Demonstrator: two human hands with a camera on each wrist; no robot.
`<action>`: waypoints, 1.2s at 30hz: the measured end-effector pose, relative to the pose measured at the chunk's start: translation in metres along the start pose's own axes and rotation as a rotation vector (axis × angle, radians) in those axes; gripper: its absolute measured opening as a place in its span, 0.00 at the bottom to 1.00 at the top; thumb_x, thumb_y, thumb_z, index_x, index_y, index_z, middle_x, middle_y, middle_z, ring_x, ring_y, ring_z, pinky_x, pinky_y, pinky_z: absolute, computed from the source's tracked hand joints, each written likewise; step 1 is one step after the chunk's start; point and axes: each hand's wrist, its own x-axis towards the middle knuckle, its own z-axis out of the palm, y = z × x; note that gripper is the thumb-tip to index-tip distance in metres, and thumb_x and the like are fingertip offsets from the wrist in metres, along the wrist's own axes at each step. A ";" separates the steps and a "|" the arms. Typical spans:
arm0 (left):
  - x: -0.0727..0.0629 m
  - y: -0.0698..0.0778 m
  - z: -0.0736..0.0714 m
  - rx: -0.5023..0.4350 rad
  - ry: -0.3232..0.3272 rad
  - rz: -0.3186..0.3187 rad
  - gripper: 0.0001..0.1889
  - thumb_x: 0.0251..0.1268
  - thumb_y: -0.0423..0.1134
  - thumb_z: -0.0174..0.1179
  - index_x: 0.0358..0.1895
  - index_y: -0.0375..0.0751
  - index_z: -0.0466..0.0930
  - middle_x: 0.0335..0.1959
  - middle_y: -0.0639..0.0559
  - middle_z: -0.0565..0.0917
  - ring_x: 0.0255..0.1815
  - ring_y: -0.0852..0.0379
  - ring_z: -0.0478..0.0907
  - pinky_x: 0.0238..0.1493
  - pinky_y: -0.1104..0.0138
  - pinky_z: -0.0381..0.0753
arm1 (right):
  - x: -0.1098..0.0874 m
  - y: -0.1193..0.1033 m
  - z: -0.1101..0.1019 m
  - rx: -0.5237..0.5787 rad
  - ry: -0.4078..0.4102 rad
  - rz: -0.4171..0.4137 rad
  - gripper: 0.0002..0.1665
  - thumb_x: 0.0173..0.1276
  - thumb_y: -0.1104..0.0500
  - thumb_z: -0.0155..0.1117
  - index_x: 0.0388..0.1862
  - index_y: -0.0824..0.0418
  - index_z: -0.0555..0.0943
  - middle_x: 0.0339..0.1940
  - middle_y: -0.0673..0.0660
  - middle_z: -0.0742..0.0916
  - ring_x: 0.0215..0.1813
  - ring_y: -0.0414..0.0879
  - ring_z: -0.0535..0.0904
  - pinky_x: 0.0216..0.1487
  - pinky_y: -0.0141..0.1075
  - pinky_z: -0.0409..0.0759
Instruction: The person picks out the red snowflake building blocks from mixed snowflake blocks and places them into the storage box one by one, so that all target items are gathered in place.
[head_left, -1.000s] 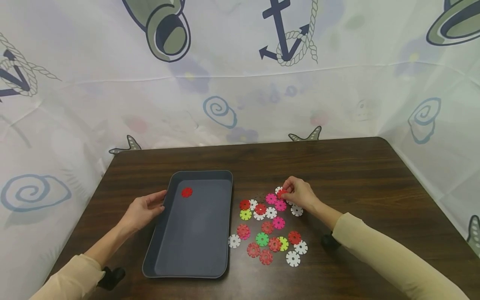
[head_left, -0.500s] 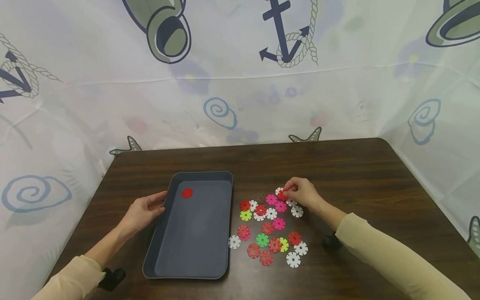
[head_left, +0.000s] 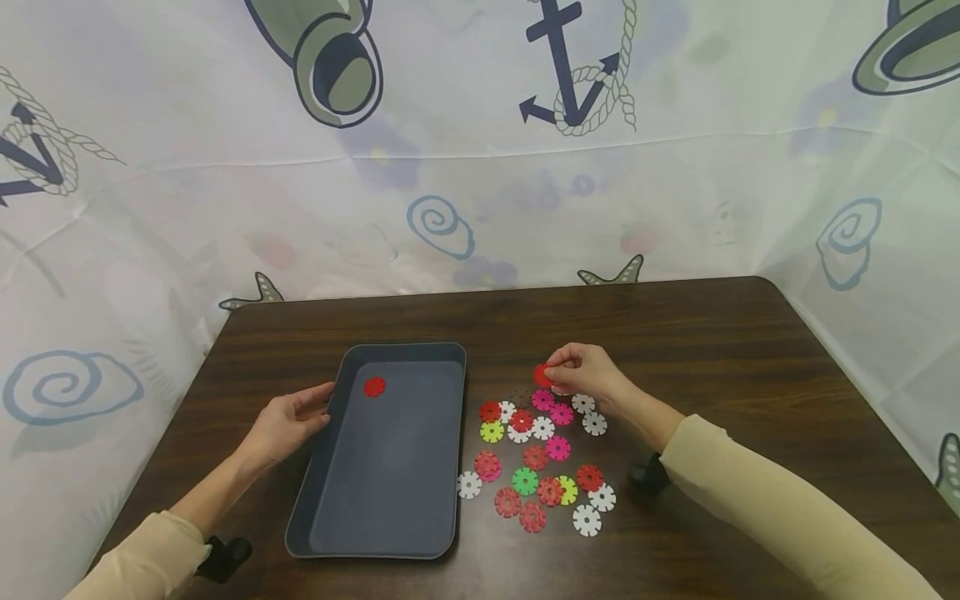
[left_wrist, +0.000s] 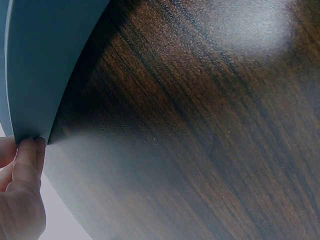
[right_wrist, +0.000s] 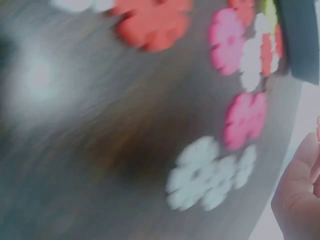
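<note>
My right hand (head_left: 588, 371) pinches a red notched disc (head_left: 542, 376) between thumb and fingertips, above the far end of the scattered discs. In the right wrist view the right hand (right_wrist: 300, 195) shows only at the edge, and the disc is mostly out of frame. My left hand (head_left: 288, 423) touches the left side of a dark grey tray (head_left: 460, 433) with its fingers extended. The left wrist view shows its fingertips (left_wrist: 27, 142) against the outer wall of the tray (left_wrist: 42, 65). One red disc (head_left: 374, 387) lies inside the tray near its far end.
Several notched discs lie right of the tray: white (head_left: 587, 521), pink (head_left: 557, 448), green (head_left: 525, 480), yellow (head_left: 492, 432) and red (head_left: 589, 477), some overlapping. They rest on a dark wooden table (head_left: 690, 350). A patterned curtain (head_left: 480, 108) hangs behind it.
My right hand has lifted the red disc off the far white discs and shifted slightly left with it. The left hand and tray have stayed in place.
</note>
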 end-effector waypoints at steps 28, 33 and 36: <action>-0.001 -0.004 -0.001 -0.029 0.001 0.014 0.27 0.66 0.27 0.53 0.68 0.25 0.58 0.64 0.28 0.67 0.61 0.35 0.70 0.53 0.59 0.78 | 0.036 -0.086 0.140 0.170 -0.117 -0.010 0.10 0.61 0.68 0.65 0.41 0.69 0.78 0.31 0.56 0.83 0.36 0.52 0.84 0.36 0.35 0.84; 0.000 -0.005 -0.001 -0.031 0.003 0.020 0.27 0.66 0.27 0.53 0.68 0.25 0.58 0.64 0.28 0.67 0.61 0.35 0.70 0.52 0.61 0.79 | 0.044 -0.091 0.169 0.230 -0.114 0.018 0.09 0.60 0.70 0.65 0.40 0.70 0.79 0.29 0.55 0.82 0.27 0.47 0.82 0.33 0.33 0.84; 0.000 -0.005 -0.001 -0.040 0.007 0.024 0.27 0.66 0.27 0.53 0.67 0.24 0.59 0.63 0.28 0.68 0.60 0.35 0.71 0.52 0.61 0.79 | 0.047 -0.092 0.185 0.252 -0.105 0.033 0.08 0.59 0.71 0.65 0.39 0.70 0.80 0.29 0.56 0.83 0.24 0.43 0.80 0.31 0.32 0.84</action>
